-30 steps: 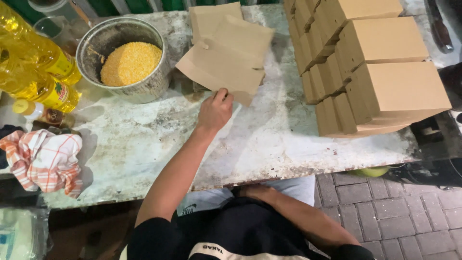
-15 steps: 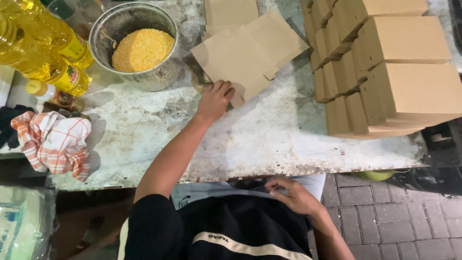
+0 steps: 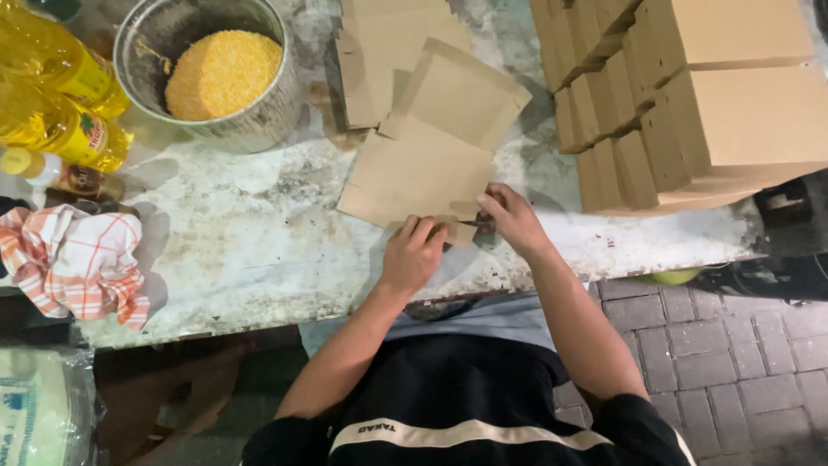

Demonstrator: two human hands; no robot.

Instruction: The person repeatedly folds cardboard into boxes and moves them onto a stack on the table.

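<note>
A flat brown cardboard box blank (image 3: 420, 168) lies on the worn white table (image 3: 259, 250), its near edge at my hands. My left hand (image 3: 412, 252) grips the blank's near flap with curled fingers. My right hand (image 3: 511, 216) pinches the same near edge just to the right. More flat blanks (image 3: 388, 43) are stacked behind it, one leaning up at an angle (image 3: 466, 91).
Folded brown boxes (image 3: 716, 95) are stacked high at the right. A metal pot of yellow grain (image 3: 220, 69) stands at the back left, beside yellow oil bottles (image 3: 56, 95). A checked orange cloth (image 3: 73, 259) lies at the left edge. Paved floor (image 3: 733, 362) is below right.
My left hand has pulled a blank toward the table's near edge. My right hand came up from my lap and took hold of the same edge.
</note>
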